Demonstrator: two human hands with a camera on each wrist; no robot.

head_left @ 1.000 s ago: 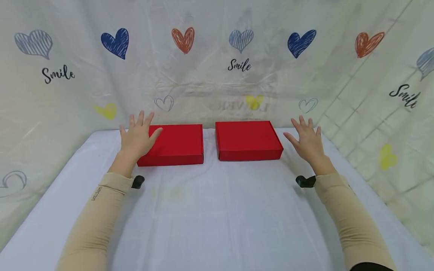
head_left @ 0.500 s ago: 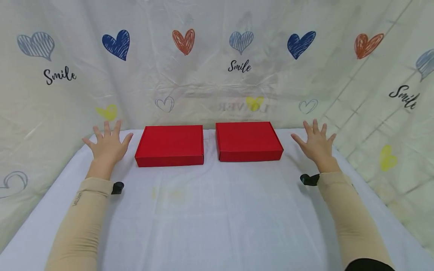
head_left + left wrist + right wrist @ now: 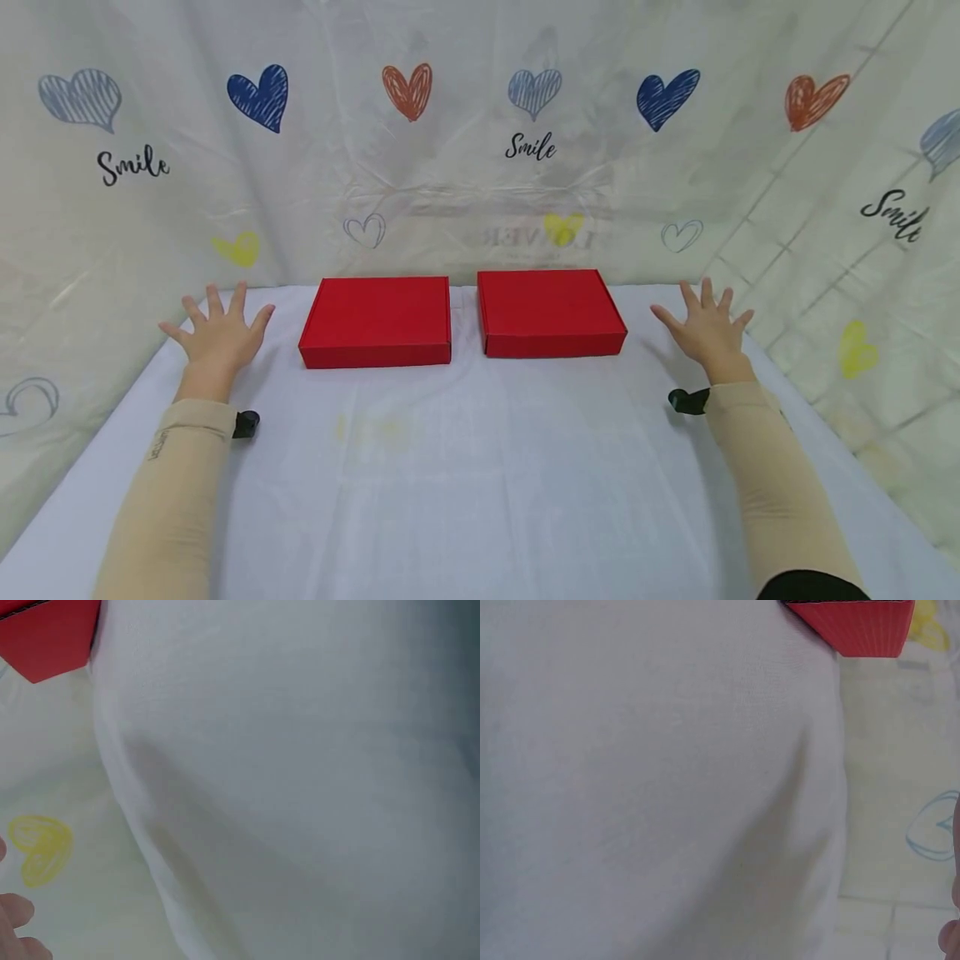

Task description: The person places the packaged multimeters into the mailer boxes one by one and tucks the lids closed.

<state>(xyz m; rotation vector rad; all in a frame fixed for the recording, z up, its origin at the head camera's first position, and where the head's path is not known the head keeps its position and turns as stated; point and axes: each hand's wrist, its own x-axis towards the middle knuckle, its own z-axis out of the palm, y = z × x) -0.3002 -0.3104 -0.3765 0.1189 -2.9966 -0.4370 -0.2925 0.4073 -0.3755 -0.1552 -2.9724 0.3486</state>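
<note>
Two flat red cardboard boxes lie side by side near the back of the table, lids down, with a narrow gap between them. To the left of the left box [image 3: 378, 321] is my left hand [image 3: 220, 337], its fingers spread and holding nothing. My right hand [image 3: 707, 335] is to the right of the right box [image 3: 551, 312], fingers likewise spread and holding nothing. Neither hand touches a box. In each wrist view only a corner of a red box and a few fingertips [image 3: 16, 909] show at the edges.
A white cloth [image 3: 465, 475] covers the table. Behind it hangs a pale curtain [image 3: 465, 167] printed with hearts and the word "Smile". Small black devices [image 3: 246, 424] are worn at both wrists.
My left hand has moved left, away from the left box it overlapped in view. My right hand has shifted slightly right and lower. Both boxes stay in place.
</note>
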